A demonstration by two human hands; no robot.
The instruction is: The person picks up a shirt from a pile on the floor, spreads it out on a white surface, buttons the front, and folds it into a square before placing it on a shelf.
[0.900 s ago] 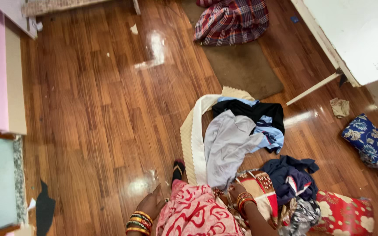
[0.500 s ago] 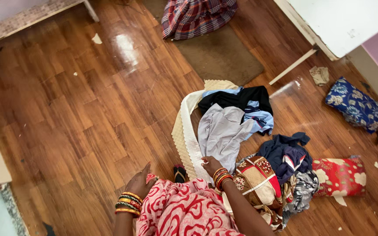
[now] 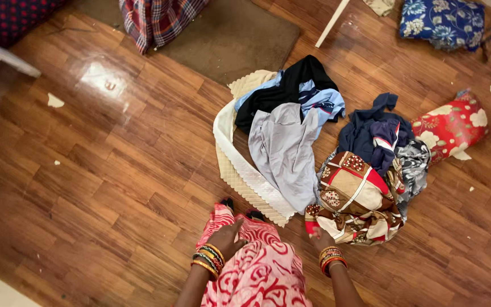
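Looking down from the head view, the right hand point(image 3: 320, 239) was down at the near edge of the brown-and-red patterned cloth point(image 3: 354, 196), fingertips touching its red border. I couldn't tell whether the grip had closed on the fabric or was only resting on it. The left hand point(image 3: 227, 237) lay on the red-and-white garment point(image 3: 257, 273) the person wore, fingers curled loosely over the fold, and I couldn't tell if that grip was pinching anything either. My take on handling it well: pinch the patterned cloth by its near hem rather than a bunched middle, since its far side was tucked against the navy garment point(image 3: 370, 128) and a grey printed piece point(image 3: 413, 165), and a careless tug would likely drag those along. The patterned cloth sat on the wooden floor point(image 3: 98, 170), just right of the grey shirt point(image 3: 282, 150), which lay over a cream cloth point(image 3: 235, 170) with a black garment point(image 3: 291, 85) at its far end. As for containers, I saw no basket or bin, and everything lay loose in a heap. A red floral pillow point(image 3: 453, 122) sat beside the pile, a blue floral one point(image 3: 436, 17) well beyond it.
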